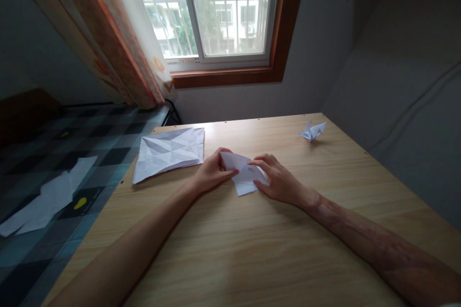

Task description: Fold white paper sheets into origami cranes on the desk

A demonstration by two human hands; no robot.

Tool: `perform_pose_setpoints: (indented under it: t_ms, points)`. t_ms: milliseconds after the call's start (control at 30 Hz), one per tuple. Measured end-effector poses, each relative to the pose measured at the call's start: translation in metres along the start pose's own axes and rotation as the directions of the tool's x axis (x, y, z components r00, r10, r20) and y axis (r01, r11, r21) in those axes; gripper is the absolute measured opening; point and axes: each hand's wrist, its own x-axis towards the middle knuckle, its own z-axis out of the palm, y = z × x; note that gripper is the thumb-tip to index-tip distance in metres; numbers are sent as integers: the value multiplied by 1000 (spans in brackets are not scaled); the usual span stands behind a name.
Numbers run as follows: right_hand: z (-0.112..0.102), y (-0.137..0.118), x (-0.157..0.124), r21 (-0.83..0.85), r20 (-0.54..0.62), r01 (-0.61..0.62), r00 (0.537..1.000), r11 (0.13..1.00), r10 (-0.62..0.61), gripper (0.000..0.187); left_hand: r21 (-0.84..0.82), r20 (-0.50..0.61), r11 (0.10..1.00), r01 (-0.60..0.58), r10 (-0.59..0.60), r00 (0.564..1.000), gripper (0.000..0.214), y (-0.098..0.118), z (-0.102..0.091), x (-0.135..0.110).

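Observation:
Between my hands, just above the wooden table [230, 259], is a folded sheet of white paper [243, 169] with a flap pointing down at its lower edge. My left hand [213, 171] grips its left side, the thumb lying across the front and the fingers behind. On the right side, my right hand [276, 178] has the paper's edge between its thumb and curled fingers. The parts of the paper behind my fingers are hidden. To the left of my left hand lies a small stack of creased white sheets [169, 149].
A folded white paper figure [312, 131], looking like an origami crane, stands near the table's far right corner. At left, white paper strips [54, 196] lie on a checked bed cover [118, 127]. Beyond the table are a curtain [118, 33] and a barred window [230, 14].

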Motion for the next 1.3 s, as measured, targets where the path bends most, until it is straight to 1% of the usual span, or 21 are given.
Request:
perform_pose_setpoints:
  t_ms: [67,133,200,267,333,533,600,733,833,900,1000,1133,1200,1300]
  points:
    - [0,1,0,25,-11,-26,1000,999,26,69,45,-19,999,5,-4,1000,57,-5,2,0]
    - [-1,1,1,72,-4,-45,999,996,45,73,92,-50,996,11,-7,999,54,-8,4,0]
    - [-1,0,2,95,27,-58,998,994,55,72,142,-84,990,5,7,996,43,-9,5,0]
    - [-2,-2,3,79,74,-50,996,996,45,66,175,-109,985,-10,29,994,29,-8,5,1]
    - [-3,-4,4,36,117,-27,993,999,23,61,195,-121,981,-22,47,992,24,-5,5,1]
    - [-5,-5,2,-124,240,40,971,992,-9,54,299,-166,954,13,38,985,21,-1,6,1]
    - [-6,-6,2,-159,276,66,961,985,-20,52,306,-191,952,20,40,981,22,-1,7,1]
    - [-7,-7,3,-208,326,97,945,973,-25,48,273,-216,962,22,39,976,39,2,7,2]
    - [-8,-7,3,-222,335,103,942,969,-24,48,301,-219,953,33,35,975,44,3,6,2]
    - [-8,-7,3,-220,328,105,944,970,-28,50,319,-211,947,36,33,977,43,4,6,1]
    - [-8,-8,4,-202,315,113,948,973,-44,56,304,-204,952,43,21,979,35,5,5,1]
    - [-8,-10,4,-184,299,117,952,976,-58,63,287,-225,956,55,12,974,29,6,3,1]
    - [-8,-10,4,-180,288,124,955,976,-68,62,290,-232,956,48,21,972,32,6,3,1]
    - [-7,-10,3,-178,281,142,956,974,-88,56,301,-239,953,38,37,970,38,4,4,1]
